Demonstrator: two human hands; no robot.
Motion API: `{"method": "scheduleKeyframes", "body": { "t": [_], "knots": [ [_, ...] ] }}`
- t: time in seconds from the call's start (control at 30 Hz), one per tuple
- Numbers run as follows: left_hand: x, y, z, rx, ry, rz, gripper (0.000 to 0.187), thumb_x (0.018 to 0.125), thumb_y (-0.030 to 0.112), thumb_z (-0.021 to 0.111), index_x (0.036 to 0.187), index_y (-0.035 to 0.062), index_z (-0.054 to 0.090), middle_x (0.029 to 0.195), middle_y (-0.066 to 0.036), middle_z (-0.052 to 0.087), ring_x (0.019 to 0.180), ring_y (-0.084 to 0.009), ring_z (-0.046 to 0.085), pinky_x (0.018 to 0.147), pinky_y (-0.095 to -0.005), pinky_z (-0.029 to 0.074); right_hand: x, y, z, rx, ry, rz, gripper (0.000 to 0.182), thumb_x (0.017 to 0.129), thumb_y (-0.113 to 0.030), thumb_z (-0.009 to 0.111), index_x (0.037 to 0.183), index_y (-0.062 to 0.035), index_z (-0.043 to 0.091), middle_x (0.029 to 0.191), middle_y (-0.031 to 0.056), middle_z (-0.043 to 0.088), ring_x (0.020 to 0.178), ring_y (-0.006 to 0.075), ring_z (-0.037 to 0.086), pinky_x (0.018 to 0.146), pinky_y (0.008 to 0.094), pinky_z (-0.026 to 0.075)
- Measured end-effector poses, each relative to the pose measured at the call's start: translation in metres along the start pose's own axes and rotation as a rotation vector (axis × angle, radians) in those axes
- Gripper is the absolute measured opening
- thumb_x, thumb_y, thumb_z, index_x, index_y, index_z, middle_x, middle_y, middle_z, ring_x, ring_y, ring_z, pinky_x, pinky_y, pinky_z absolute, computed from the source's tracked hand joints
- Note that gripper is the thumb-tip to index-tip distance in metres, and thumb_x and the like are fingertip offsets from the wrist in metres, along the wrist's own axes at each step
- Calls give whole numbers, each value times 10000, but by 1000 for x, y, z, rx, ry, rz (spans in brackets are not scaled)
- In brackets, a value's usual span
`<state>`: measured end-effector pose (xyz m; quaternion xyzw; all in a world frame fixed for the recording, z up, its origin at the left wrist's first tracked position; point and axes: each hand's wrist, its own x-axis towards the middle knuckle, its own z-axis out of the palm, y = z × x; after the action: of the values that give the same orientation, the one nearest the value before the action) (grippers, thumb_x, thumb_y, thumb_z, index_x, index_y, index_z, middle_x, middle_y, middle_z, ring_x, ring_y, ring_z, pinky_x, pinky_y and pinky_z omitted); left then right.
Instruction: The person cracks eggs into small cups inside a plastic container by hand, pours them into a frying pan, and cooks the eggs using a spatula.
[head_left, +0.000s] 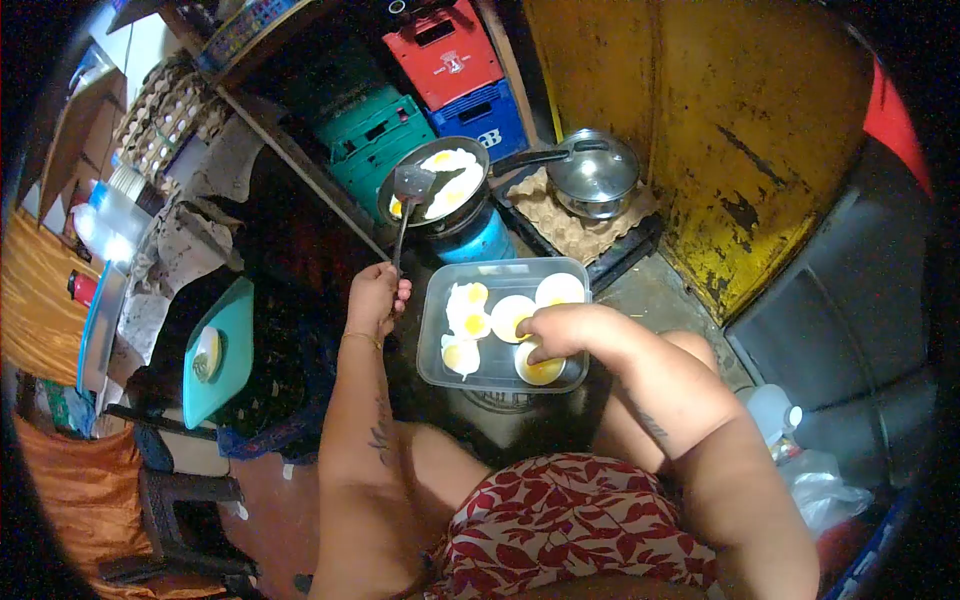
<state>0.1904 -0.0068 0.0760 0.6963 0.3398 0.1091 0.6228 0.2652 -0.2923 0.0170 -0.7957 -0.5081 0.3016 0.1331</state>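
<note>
My left hand [376,298] is closed around the handle of a turner [402,235]. The turner's slotted blade rests over the frying pan [478,222], where fried eggs [458,192] lie. Over a clear plastic container [437,379] in front of me, my right hand [568,328] reaches in from the right. Its visible fingers are apart, their tips touching two round fried eggs [541,371]; the other fingers are partly hidden. Several more fried eggs [466,312] lie in the container's left half.
The pan sits on a blue burner [485,238]. To its right, a lidded pot [594,178] stands on cardboard [572,232]. Stacked crates [445,60] are behind. At left are a turquoise tray [232,345] and egg trays [165,125]; a yellow panel [700,120] borders the right.
</note>
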Motion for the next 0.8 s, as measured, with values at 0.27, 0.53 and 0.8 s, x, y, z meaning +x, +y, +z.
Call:
{"method": "scheduleKeyframes", "body": {
  "t": [0.27,0.53,0.8],
  "knots": [
    [-28,10,-22,-152,-152,9,246,985,150,498,1177,2,543,753,-49,601,536,-67,499,410,-178,379,-1,-1,-4,10,-8,6,603,797,-373,727,1312,-103,568,1208,177,644,1120,359,607,948,423,482],
    [-16,-7,-18,114,10,155,299,983,166,505,1235,7,528,720,-30,597,509,-78,512,431,-215,391,-1,-4,-4,-5,-26,-2,600,792,-371,728,1303,-97,574,1191,182,650,1096,360,618,938,423,487],
    [-8,-3,6,151,22,132,256,970,135,501,1183,3,552,720,-34,597,517,-75,513,428,-212,385,2,3,0,-6,20,-31,584,791,-370,724,1283,-85,589,1165,183,660,1075,360,627,923,427,496]
  ]
}}
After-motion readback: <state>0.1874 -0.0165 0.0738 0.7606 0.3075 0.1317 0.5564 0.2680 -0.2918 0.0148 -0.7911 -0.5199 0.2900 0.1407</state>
